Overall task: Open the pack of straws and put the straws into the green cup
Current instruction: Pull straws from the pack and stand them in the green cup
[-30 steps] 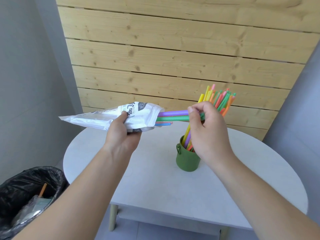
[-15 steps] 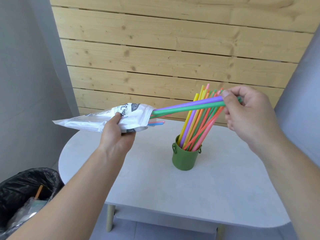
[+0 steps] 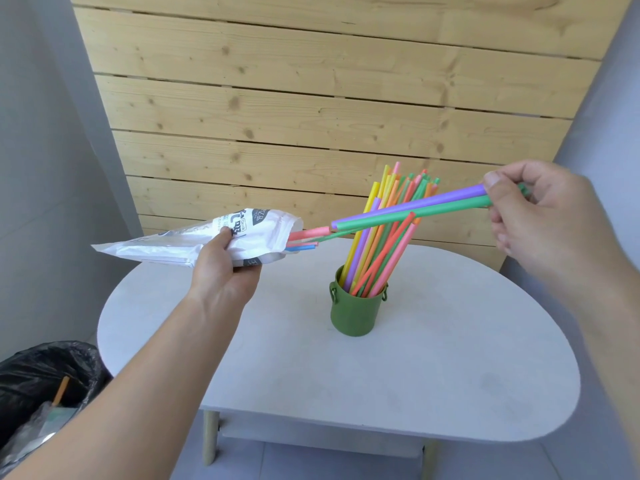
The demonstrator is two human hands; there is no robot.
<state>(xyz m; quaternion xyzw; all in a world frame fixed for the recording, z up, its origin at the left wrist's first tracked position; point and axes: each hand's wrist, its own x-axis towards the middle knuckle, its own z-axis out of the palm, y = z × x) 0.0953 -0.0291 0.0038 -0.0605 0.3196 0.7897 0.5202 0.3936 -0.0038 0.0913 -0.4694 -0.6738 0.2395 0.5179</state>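
My left hand grips the white straw pack in the air at the left, its open mouth facing right. A few pink, blue and green straw ends stick out of it. My right hand pinches a purple and a green straw by their right ends; both are clear of the pack and slant down to the left. The green cup stands on the table below, holding several coloured straws that lean right.
The round white table has a wooden-legged frame and stands against a wooden plank wall. A bin lined with a black bag sits on the floor at lower left, with rubbish inside.
My right hand has pulled the purple and green straws out of the pack, moving right and up. The left hand kept hold of the pack.
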